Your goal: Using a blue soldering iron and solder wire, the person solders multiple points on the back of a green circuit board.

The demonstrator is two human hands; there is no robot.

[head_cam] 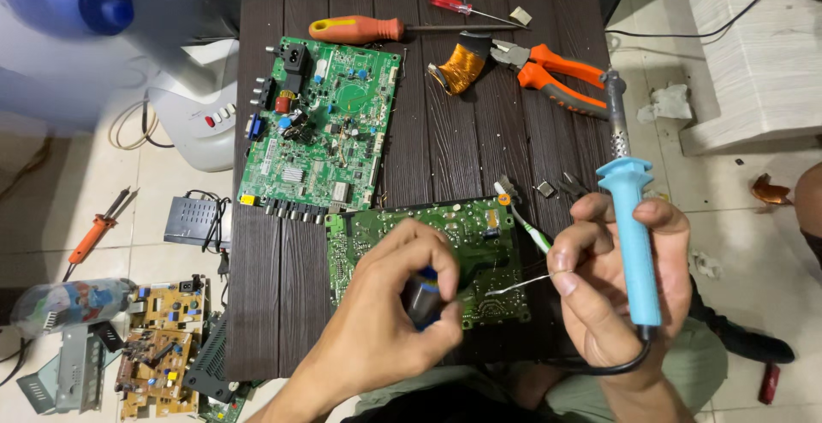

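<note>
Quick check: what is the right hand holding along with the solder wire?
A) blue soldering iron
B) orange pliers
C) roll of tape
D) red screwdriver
A: the right hand grips the blue soldering iron with its tip pointing away, and pinches the solder wire in its fingers; the pliers lie on the table.

Left hand (390,316) comes in from the lower left, knuckles up, fingers curled tight and pinched closed at the tips. Right hand (621,282) sits just beside it, palm turned inward, thumb and forefinger pinched together, remaining fingers wrapped closed, wrist angled up from the bottom edge.
</note>
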